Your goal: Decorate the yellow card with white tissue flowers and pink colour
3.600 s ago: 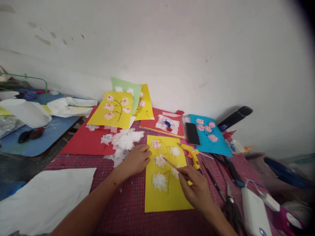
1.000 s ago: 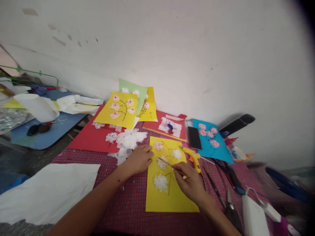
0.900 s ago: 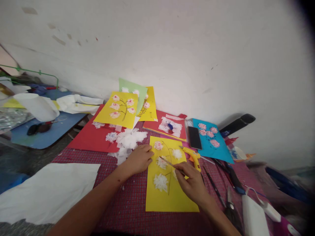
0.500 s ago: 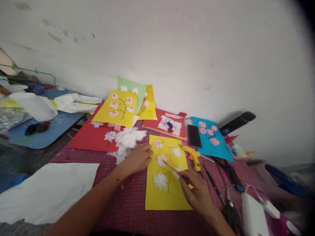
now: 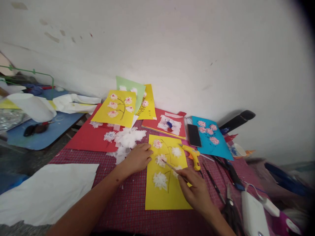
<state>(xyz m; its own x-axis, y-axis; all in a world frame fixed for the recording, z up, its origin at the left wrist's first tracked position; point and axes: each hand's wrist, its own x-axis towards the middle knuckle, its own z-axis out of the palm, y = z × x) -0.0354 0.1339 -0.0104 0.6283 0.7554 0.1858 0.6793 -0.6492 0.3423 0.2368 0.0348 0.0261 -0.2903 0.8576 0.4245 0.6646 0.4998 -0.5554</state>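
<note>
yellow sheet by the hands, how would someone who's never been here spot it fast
On the red checked tablecloth, look between the left hand and the right hand. The yellow sheet there has a yellow glue gun at its right edge. Unlike the two yellow sheets nearer the wall, it shows some plain white flowers.

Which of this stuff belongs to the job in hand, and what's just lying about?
Apparently in the job:
thin brush, held in the right hand
paper flower at its tip
yellow sheet under it, left hand at the edge

Likely just lying about:
black phone
scissors
blue sheet with pink flowers
yellow glue gun, unheld
</note>
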